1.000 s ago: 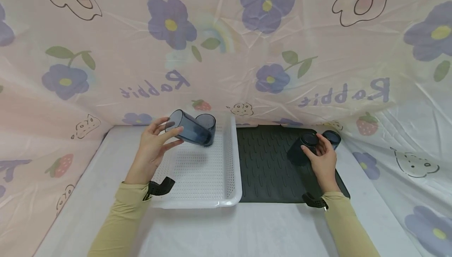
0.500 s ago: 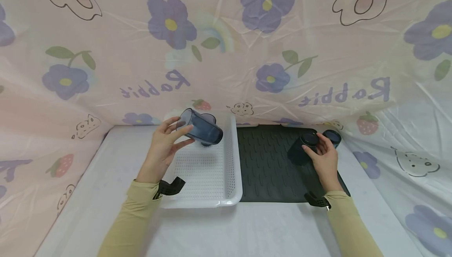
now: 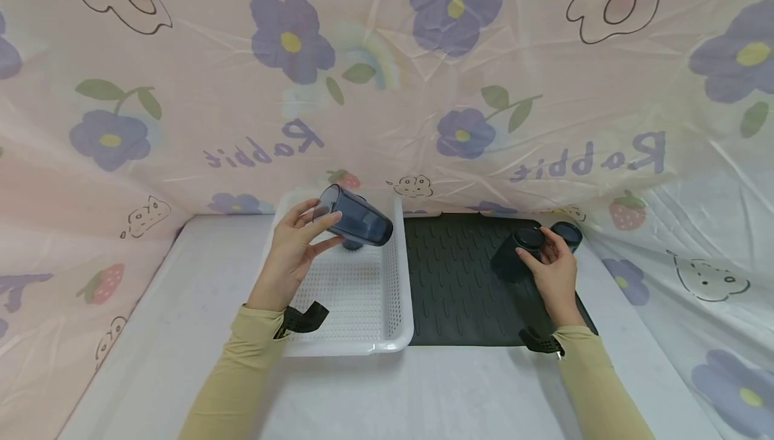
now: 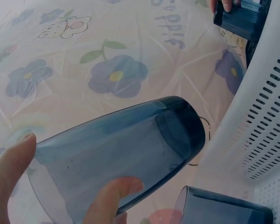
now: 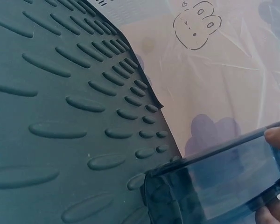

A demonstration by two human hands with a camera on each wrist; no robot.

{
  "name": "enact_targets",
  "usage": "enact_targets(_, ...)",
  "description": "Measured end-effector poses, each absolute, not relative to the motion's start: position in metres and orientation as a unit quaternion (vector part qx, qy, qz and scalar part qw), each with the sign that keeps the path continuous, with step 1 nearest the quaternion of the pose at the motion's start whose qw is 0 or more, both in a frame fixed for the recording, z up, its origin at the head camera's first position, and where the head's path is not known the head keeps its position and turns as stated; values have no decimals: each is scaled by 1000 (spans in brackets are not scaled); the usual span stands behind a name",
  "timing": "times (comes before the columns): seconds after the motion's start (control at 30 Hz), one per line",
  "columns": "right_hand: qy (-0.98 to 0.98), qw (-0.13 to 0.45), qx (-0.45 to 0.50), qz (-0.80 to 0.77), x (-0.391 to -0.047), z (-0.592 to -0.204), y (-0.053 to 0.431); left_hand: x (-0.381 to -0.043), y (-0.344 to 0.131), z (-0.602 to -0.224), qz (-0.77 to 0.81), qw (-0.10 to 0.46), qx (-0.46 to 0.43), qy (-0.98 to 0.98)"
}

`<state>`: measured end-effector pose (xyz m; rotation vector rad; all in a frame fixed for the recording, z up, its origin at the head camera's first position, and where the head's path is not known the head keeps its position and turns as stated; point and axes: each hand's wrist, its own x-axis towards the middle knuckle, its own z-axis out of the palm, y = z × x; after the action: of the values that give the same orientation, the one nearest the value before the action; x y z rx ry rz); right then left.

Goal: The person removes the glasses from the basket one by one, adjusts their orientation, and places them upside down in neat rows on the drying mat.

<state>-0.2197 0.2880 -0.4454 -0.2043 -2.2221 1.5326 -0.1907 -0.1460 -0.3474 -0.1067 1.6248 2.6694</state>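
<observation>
My left hand (image 3: pixel 290 252) grips a clear blue tumbler (image 3: pixel 365 225) near its rim. The tumbler is tilted over the white basket, its dark thick base pointing right. A second blue tumbler (image 4: pixel 224 207) is in the basket, mostly hidden behind the held one in the head view. My right hand (image 3: pixel 555 275) holds another blue tumbler (image 3: pixel 510 262) by its upper end, at the dark ridged mat (image 3: pixel 450 279). Its lower end appears to meet the mat in the right wrist view. One more tumbler (image 3: pixel 568 235) stands just beyond the right hand, partly hidden by the fingers.
The perforated white basket (image 3: pixel 406 292) lies directly left of the mat, its raised wall between them. Both sit on a white table surface (image 3: pixel 459 393). A printed cloth (image 3: pixel 387 104) rises behind the table and at both sides.
My left hand has carried its tumbler to the right over the basket, covering more of the tumbler behind. My right hand and its tumbler have hardly moved.
</observation>
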Motion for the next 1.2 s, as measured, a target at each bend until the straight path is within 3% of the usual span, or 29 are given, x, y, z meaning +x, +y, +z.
enact_targets(1.2, -795, 204, -81, 566, -220, -445, 287, -204, -103, -344, 884, 4, -31, 467)
